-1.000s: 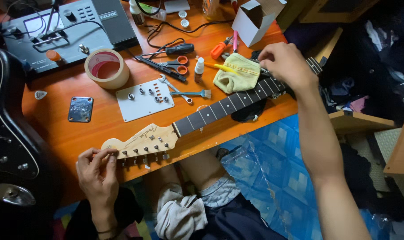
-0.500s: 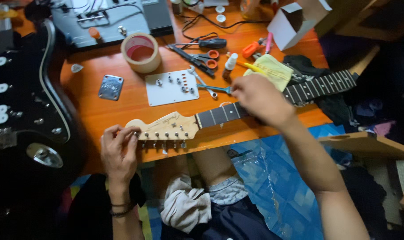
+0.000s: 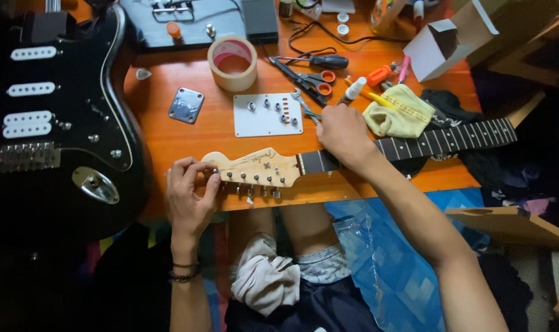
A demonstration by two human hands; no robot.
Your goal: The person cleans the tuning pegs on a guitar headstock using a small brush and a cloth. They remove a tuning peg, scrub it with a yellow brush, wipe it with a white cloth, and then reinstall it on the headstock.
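two hands work on our guitar neck (image 3: 329, 158), which lies flat across the orange table (image 3: 187, 135). our left hand (image 3: 190, 190) pinches a tuning peg (image 3: 216, 171) at the head end. our right hand (image 3: 344, 135) presses down on the dark fretboard, fingers curled, just beside a yellow cloth (image 3: 397, 112).

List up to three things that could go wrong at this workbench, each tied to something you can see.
The guitar neck lies near the table edge, its tuners overhanging; if the right hand lifts, it might tip off. The loose screws on the white plate could roll away. The left hand might overturn a tuner.
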